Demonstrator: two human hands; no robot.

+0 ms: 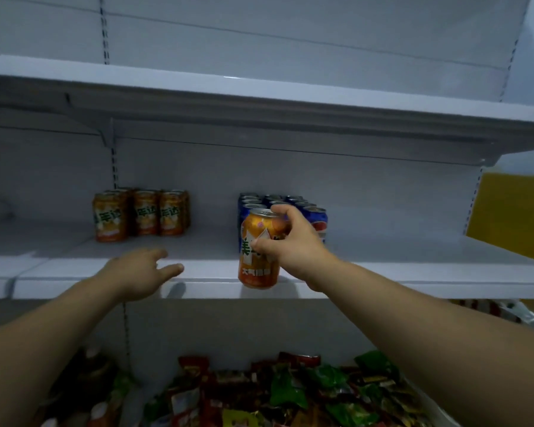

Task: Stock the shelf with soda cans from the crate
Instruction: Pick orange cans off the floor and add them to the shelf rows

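Orange cans [141, 215] stand grouped at the shelf's [59, 241] back left. The left hand [136, 272] hovers empty, fingers loose, by the front edge. The right hand [293, 245] grips a can [258, 254] upright at the lip, before the blue cans [290, 203]. It is best carried left to its own kind and set down flat.

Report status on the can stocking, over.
Right hand grips orange can, upright at shelf front edge. Left hand open, empty, over shelf. Blue cans directly behind held can; orange row stands apart to the left.
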